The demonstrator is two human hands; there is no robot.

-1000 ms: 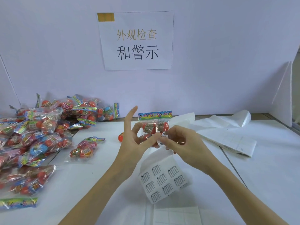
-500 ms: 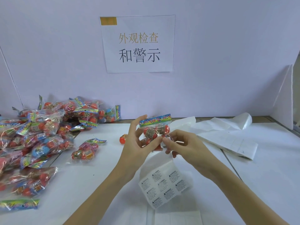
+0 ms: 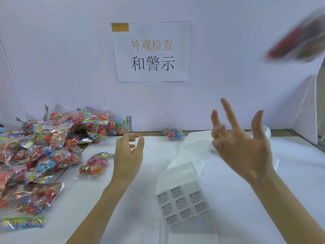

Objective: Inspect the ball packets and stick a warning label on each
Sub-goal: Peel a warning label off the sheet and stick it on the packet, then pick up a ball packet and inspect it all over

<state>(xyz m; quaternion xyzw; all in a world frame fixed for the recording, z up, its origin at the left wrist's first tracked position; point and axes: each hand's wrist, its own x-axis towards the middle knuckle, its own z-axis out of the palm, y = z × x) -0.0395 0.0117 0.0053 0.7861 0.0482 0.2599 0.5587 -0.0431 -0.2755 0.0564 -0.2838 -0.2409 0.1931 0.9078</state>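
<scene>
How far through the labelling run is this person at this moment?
Early, judging by the pile. One blurred packet is airborne at upper right, apparently tossed aside. Both the left hand and right hand hold nothing. A large pile of ball packets waits at left; the warning label sheet keeps many labels.

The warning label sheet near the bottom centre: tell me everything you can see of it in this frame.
The warning label sheet is a white, slightly glossy backing that lies on the white table, turned at an angle. Its near part carries three rows of small grey-printed rectangular labels, each headed WARNING; the finer print is unreadable. The far part looks blank and lifts slightly along a fold. Neither hand touches it; it sits between the two forearms.
</scene>
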